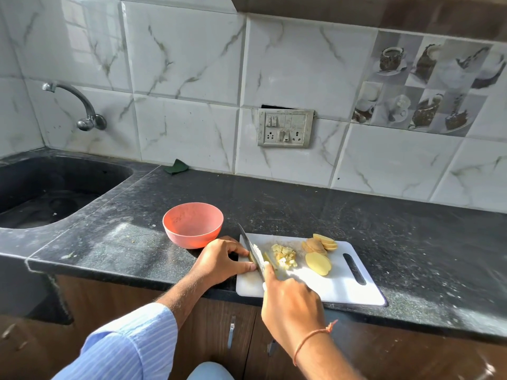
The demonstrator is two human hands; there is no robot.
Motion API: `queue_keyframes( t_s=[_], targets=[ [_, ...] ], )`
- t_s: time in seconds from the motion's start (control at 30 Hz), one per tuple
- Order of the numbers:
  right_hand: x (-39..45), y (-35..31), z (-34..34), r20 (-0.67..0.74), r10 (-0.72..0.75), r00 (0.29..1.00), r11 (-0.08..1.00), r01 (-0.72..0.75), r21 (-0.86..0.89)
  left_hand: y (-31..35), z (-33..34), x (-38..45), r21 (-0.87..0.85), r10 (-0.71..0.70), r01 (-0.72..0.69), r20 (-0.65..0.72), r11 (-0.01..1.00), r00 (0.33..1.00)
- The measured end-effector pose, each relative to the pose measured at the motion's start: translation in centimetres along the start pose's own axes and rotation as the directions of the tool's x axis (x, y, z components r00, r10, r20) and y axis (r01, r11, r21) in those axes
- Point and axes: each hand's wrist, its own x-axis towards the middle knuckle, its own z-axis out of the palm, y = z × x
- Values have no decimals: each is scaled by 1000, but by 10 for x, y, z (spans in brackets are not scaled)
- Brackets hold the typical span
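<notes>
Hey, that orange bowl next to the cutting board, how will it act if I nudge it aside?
The orange bowl looks empty and like thin plastic, so it is probably light. On the smooth dark counter it would likely slide easily rather than tip, given its wide, low shape.

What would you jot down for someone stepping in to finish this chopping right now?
Right hand grips the knife, blade down on a potato piece.
Left hand holds that piece at the left end of the cutting board.
Done: a pile of dice mid-board.
To do: several slices on the right, uncut.
Pink bowl beside the board looks empty, probably for the dice.
</notes>
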Motion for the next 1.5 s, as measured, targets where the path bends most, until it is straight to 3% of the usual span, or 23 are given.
queue_keyframes(
  t_s=[0.23,0.4,0.5,0.6,0.73,0.87,0.9,0.97,1.03,1.13,1.3,1.5],
  targets=[
    [4,13,5,-84,52,995,990,-40,138,4,1,-1,11,-12,12,1,1000,1000],
    [35,41,7,-100,93,991,897,-40,441,6,-3,-1,2,-58,58,25,998,998],
    [58,62,17,1,62,998,757,-48,652,9,-3,-3,11,-68,67,28,998,997],
    [61,75,28,118,-5,993,477,-101,873,11,-4,-5,-42,-43,44,17,998,999],
    [59,84,28,158,-66,985,301,-131,944,21,-3,-6,-238,-91,86,-10,968,996],
    [57,92,24,162,-89,983,207,-141,968,56,8,4,-584,-243,145,-94,799,965],
    [55,93,24,155,-86,984,193,-136,972,68,11,6,-706,-303,181,-49,684,952],
    [52,95,22,130,-86,988,163,-115,980,93,15,11,-890,-398,307,161,336,903],
    [50,96,20,108,-102,989,139,-93,986,107,16,15,-889,-402,454,395,59,826],
    [50,96,19,111,-119,987,130,-95,987,116,16,20,-834,-337,530,548,-152,766],
    [52,96,23,152,-96,984,119,-140,983,123,11,29,-860,-343,456,510,-231,789],
    [55,92,24,175,-53,983,151,-165,975,115,6,35,-864,-375,495,490,-90,787]
  ],
)
